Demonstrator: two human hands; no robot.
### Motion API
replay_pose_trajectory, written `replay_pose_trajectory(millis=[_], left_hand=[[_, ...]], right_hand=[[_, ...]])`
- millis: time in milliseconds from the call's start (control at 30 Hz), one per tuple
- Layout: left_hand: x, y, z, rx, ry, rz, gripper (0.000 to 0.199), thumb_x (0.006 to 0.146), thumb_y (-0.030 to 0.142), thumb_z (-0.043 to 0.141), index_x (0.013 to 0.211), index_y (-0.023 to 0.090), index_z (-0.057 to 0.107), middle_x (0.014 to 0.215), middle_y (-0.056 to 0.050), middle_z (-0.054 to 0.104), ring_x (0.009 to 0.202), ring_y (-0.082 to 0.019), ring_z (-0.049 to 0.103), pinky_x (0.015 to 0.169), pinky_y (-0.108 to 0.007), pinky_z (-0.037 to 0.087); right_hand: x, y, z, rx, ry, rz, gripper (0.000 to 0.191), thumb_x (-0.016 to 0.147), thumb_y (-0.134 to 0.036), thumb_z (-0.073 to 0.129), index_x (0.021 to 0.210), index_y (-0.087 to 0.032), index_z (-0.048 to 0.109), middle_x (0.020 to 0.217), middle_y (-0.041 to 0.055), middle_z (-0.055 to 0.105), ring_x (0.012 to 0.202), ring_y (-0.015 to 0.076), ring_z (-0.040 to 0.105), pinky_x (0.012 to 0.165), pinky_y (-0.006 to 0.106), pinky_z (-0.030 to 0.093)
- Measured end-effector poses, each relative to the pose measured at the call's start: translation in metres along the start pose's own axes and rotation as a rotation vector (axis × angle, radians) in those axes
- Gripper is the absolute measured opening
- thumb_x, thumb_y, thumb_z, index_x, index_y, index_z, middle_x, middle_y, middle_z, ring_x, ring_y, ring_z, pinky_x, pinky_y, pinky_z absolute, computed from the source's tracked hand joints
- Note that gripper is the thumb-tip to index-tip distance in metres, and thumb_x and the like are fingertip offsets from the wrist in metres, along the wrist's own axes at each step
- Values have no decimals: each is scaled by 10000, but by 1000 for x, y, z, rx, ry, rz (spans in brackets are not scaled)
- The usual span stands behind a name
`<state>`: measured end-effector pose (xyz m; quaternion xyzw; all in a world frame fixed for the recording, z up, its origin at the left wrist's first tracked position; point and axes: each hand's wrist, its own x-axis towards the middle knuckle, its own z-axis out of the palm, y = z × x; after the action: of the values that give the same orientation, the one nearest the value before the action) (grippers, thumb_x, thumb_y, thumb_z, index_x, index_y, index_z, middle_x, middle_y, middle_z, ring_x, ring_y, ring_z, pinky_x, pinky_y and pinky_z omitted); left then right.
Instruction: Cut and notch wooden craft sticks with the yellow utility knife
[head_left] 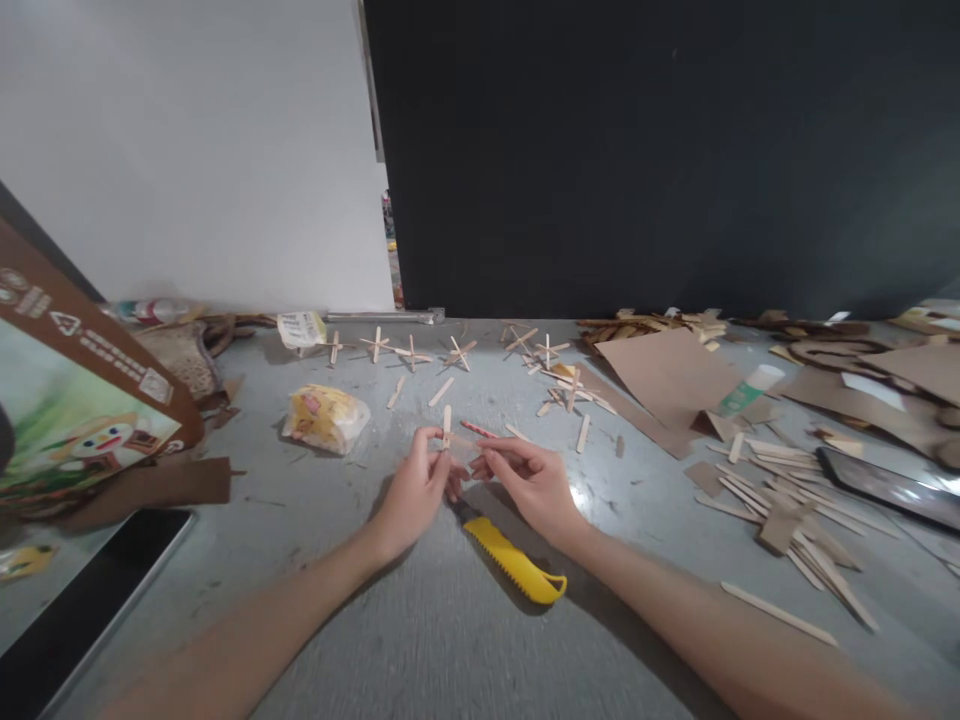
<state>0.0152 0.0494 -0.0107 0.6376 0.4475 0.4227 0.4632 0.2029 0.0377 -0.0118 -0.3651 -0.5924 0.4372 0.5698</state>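
Observation:
My left hand (pixel 414 490) is closed, pinching an upright wooden craft stick (pixel 447 418) between thumb and fingers. A second thin wooden piece (pixel 465 441) lies across that stick, and the fingers of my right hand (pixel 534 488) are pinched at its far end. Just below both hands, a yellow utility knife (pixel 517 562) lies on the table with its tip close to my left fingers. Beyond my right fingertips is a red-striped pencil-like rod (pixel 480 430), partly hidden. Loose craft sticks (pixel 441 391) lie past the hands, near several small crossed-stick pieces (pixel 411 355).
A crumpled yellow packet (pixel 324 418) sits to the left, with a printed carton (pixel 90 400) and a dark phone (pixel 94 610) nearer the edge. Cardboard sheets (pixel 667 370), a glue stick (pixel 750 388), heaped sticks (pixel 814 545) and another phone (pixel 892 485) occupy the right side.

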Motion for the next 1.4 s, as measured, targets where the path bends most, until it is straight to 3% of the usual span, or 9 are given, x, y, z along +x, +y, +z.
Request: replay_pose_trajectory(millis=[400, 533, 667, 900, 1067, 1400], left_hand=[[-7, -1, -4, 209, 50, 70, 258, 1073, 367, 426, 1284, 219, 422, 885, -31, 784, 690, -166, 719, 680, -300, 562], [-9, -3, -5, 364, 66, 133, 337, 1088, 307, 417, 1409, 214, 460, 1060, -90, 797, 909, -200, 770, 818, -348, 598], [-8, -8, -6, 500, 113, 262, 392, 1087, 253, 406, 1459, 212, 524, 1286, -146, 748, 1194, -247, 725, 1032, -435, 573], [-4, -10, -9, 492, 47, 294, 430, 1111, 287, 401, 1524, 229, 503, 1379, -142, 722, 1264, -241, 706, 1073, -430, 573], [-5, -5, -8, 531, -41, 390, 406, 1103, 232, 385, 1471, 235, 558, 1420, -121, 707, 1337, -224, 667, 1142, -425, 536], [-11, 3, -3, 479, -101, 258, 453, 1085, 267, 420, 1531, 216, 485, 1502, -159, 645, 1344, -254, 669, 1123, -441, 551]], right_hand=[[-7, -5, 4, -117, -14, -14, 243, 976, -440, 671, 1025, -216, 752, 830, 77, 829, 714, 231, 809, 717, 357, 673], [-7, -5, 4, -88, -13, 6, 279, 982, -478, 667, 1058, -218, 736, 794, 67, 821, 714, 235, 809, 723, 370, 679], [-8, -5, 3, -64, -17, 50, 332, 970, -540, 678, 1055, -220, 713, 807, 69, 822, 731, 235, 810, 748, 384, 679], [-1, 4, 0, 99, -81, 173, 418, 911, -604, 740, 1090, -230, 686, 798, 49, 813, 740, 223, 802, 759, 388, 672], [4, 6, 0, 127, -119, 183, 425, 884, -637, 757, 952, -221, 707, 769, 45, 798, 700, 208, 785, 731, 366, 668], [4, 0, 2, 120, -142, 200, 452, 865, -675, 761, 933, -230, 714, 757, 23, 797, 709, 190, 789, 735, 349, 679]])
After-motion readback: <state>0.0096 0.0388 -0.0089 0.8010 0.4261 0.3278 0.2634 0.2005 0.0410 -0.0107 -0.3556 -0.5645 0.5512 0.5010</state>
